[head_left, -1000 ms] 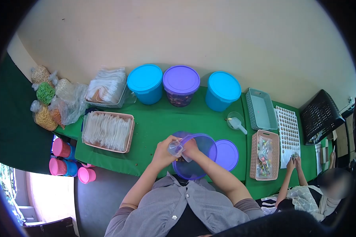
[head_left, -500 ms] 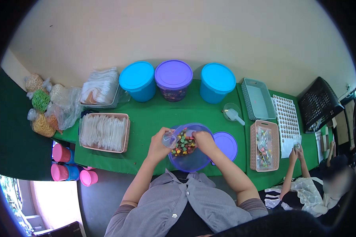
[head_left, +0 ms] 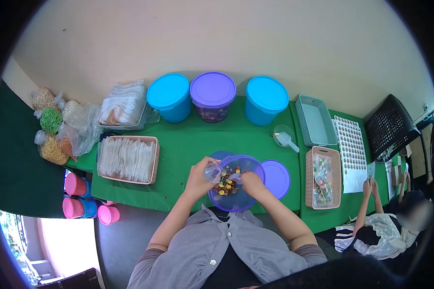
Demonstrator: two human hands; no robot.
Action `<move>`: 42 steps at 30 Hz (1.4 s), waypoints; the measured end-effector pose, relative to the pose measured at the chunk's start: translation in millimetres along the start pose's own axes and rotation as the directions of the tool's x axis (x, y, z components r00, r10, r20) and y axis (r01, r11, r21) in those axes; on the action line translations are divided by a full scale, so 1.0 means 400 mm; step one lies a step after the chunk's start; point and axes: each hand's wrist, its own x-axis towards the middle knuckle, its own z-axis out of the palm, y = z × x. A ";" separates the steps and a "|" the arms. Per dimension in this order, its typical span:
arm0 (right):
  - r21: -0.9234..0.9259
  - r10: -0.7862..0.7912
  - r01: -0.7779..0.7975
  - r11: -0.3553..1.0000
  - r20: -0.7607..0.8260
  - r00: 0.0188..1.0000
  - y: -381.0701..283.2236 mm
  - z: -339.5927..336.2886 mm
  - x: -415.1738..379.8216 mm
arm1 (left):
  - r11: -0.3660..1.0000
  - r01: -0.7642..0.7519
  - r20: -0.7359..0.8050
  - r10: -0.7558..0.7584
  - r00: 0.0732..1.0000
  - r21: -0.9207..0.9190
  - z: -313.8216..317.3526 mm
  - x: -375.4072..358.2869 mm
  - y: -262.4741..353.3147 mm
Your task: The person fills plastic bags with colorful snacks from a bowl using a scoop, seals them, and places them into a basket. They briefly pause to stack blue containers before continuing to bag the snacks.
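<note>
Green tablecloth [head_left: 193, 144] is stretching across the middle of the frame, and a plain pale wall [head_left: 236, 38] is rising behind it. At the centre of the frame, a purple tub [head_left: 246, 200] is sitting close to the cloth's near edge, and small colourful pieces [head_left: 224, 187] are lying inside, mostly toward its left side. The person's left hand [head_left: 201, 179] is gripping a clear cup [head_left: 214, 172], which is leaning over the tub's left part. The right hand [head_left: 252, 184] is curling over the tub, seemingly around the handle of a pale scoop [head_left: 234, 177], though this grip is partly hidden. If the cup is tipping too much, or the scoop is missing its mouth, some pieces could be falling outside the tub. Because the tub is sitting so near the edge, a strong push could be shifting it. Thin cup walls could also be bending under a hard squeeze. The tub is showing smooth, translucent plastic with a round rim, and a flat purple lid [head_left: 276, 180] is lying just beside it, on the right. The pieces are looking rounded and firm. Toward the left of the frame, thin clear bags [head_left: 129, 159] are filling a pale pink basket [head_left: 156, 161].
</note>
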 end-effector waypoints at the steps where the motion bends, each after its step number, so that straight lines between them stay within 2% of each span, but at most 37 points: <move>1: -0.028 -0.008 0.010 1.000 0.078 0.997 0.001 -0.002 -0.003 | 1.000 0.004 0.001 -0.004 1.000 0.002 0.001 0.000 0.000; 2: -0.026 -0.007 0.009 1.000 0.078 0.997 0.004 0.001 0.000 | 1.000 0.008 0.003 -0.008 1.000 0.003 0.003 0.000 0.000; 4: 0.027 0.051 -0.069 0.997 0.433 0.900 0.020 0.024 0.015 | 1.000 -0.006 0.005 0.006 1.000 0.001 0.011 -0.001 -0.004; 5: 0.030 0.053 -0.073 0.997 0.432 0.900 0.029 0.052 0.019 | 1.000 -0.020 0.005 0.020 1.000 -0.001 0.015 -0.002 -0.005; 7: 0.314 -0.119 -0.014 0.949 0.401 0.908 0.039 0.109 0.018 | 1.000 -0.017 0.010 0.017 1.000 0.005 0.016 -0.002 -0.001; 8: 0.315 -0.120 -0.012 0.949 0.397 0.910 0.031 0.126 0.016 | 1.000 -0.013 0.009 0.013 1.000 0.010 0.015 0.001 0.001; 10: 0.583 -0.061 -0.225 0.780 0.430 0.901 -0.010 0.150 0.026 | 1.000 0.011 0.004 -0.011 1.000 -0.002 0.008 -0.001 -0.001; 11: 0.659 -0.060 -0.264 0.704 0.425 0.903 -0.021 0.157 0.026 | 0.999 0.039 0.001 -0.039 0.999 -0.016 0.004 -0.003 -0.004; 12: 0.661 -0.064 -0.263 0.703 0.427 0.902 -0.024 0.151 0.030 | 0.999 0.042 -0.001 -0.042 0.999 -0.015 -0.001 -0.005 -0.004; 14: 0.804 -0.047 -0.333 0.492 0.406 0.913 -0.024 0.138 0.037 | 0.999 0.041 -0.019 -0.041 0.999 -0.003 -0.008 -0.010 -0.004; 15: 0.803 -0.047 -0.336 0.492 0.410 0.911 -0.022 0.133 0.035 | 0.999 0.046 -0.020 -0.046 0.999 -0.004 -0.008 -0.012 -0.008; 17: 0.896 -0.006 -0.359 0.261 0.373 0.928 -0.012 0.116 0.032 | 0.998 0.060 -0.052 -0.060 0.997 -0.007 -0.010 -0.013 -0.014; 23: 0.947 0.056 -0.288 0.144 0.283 0.958 -0.026 0.036 -0.007 | 0.999 0.043 -0.108 -0.040 0.993 0.021 -0.018 -0.013 -0.028; 27: 0.944 0.077 -0.249 0.217 0.238 0.968 -0.032 -0.008 -0.025 | 0.997 0.070 -0.155 -0.067 0.986 0.017 -0.025 -0.014 -0.050; 29: 0.916 0.182 -0.254 0.311 0.205 0.962 -0.045 -0.043 -0.038 | 0.997 0.077 -0.209 -0.069 0.975 0.030 -0.032 -0.014 -0.069; 32: 0.893 0.247 -0.220 0.392 0.128 0.961 -0.054 -0.089 -0.057 | 0.995 0.056 -0.283 -0.032 0.959 0.077 -0.047 -0.014 -0.108; 36: 0.878 0.274 -0.206 0.432 0.090 0.957 -0.048 -0.120 -0.059 | 0.992 0.119 -0.343 -0.094 0.935 0.052 -0.064 -0.011 -0.141; 38: 0.884 0.329 -0.151 0.443 -0.003 0.944 -0.047 -0.121 -0.051 | 0.981 0.189 -0.377 -0.163 0.912 0.034 -0.075 -0.009 -0.177; 42: 0.850 0.307 -0.158 0.502 -0.005 0.952 -0.049 -0.141 -0.040 | 0.978 0.191 -0.372 -0.147 0.916 0.085 -0.107 -0.015 -0.231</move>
